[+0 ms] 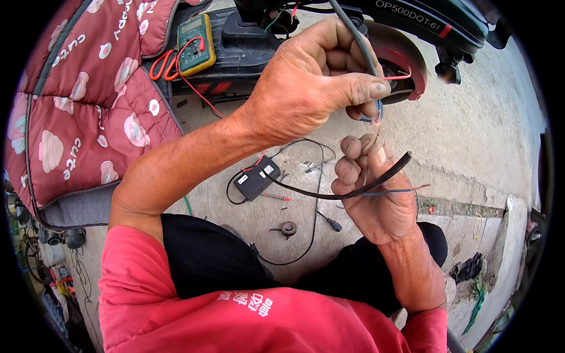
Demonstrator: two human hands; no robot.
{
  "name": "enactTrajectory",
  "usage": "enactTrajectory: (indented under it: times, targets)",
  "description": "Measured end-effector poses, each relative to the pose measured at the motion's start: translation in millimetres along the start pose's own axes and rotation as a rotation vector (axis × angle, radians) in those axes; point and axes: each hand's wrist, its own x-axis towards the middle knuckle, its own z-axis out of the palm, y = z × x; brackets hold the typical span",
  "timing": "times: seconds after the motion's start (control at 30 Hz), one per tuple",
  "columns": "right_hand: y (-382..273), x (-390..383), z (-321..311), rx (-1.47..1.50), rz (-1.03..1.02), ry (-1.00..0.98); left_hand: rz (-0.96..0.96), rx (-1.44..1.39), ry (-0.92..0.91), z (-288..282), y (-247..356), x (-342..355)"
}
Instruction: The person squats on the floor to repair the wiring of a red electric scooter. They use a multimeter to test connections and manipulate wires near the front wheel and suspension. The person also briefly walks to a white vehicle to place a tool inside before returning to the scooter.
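My left hand (306,88) is raised before the scooter, its fingers and thumb closed around a grey cable (357,36). A red wire (396,77) with a bent bare end sticks out past its thumb. Below that grip, bare copper strands (376,125) hang from a blue-sheathed end. My right hand (382,209), palm turned up, pinches the lower tips of these strands between thumb and fingers. Across its palm and under the thumb runs a black cable (382,176), cut at its end. Beside this, a thin blue wire (386,192) shows a stripped copper tip.
A green and yellow multimeter (195,44) with red leads rests on the scooter's black deck (238,62). On the concrete lie a black power adapter (257,177), a tape roll (288,229), a plug (335,225) and a red-handled screwdriver (276,196). A quilted red cover (82,123) hangs at left.
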Motion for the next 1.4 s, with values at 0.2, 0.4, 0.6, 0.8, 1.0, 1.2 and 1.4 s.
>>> enactTrajectory:
  times: [0.2, 0.4, 0.6, 0.8, 1.0, 1.2, 1.4]
  targets:
    - [-2.0, 1.2, -1.4, -0.004, 0.007, 0.031, 0.000, -0.008, 0.000, -0.4, -3.8, 0.0]
    - [-2.6, 3.3, -2.8, 0.002, 0.000, 0.018, -0.008, 0.048, 0.025, 0.3, -5.1, -0.8]
    - [-2.4, 4.4, -6.6, 0.014, -0.003, -0.017, 0.002, 0.068, 0.030, 0.0, -6.8, -0.7]
    - [-2.6, 6.1, -6.6, 0.009, -0.006, -0.002, 0.000, 0.114, 0.021, -1.0, -5.7, -1.0]
    - [-2.5, 6.0, -3.8, 0.029, -0.002, 0.025, -0.001, 0.103, 0.023, -1.1, -6.7, -0.8]
    - [-3.1, 6.2, -3.9, 0.043, 0.017, 0.022, -0.008, 0.096, 0.018, -0.5, -6.2, -1.4]
    - [-5.5, 5.6, -1.5, 0.038, 0.035, 0.034, -0.029, 0.086, -0.006, 0.3, -5.0, -0.9]
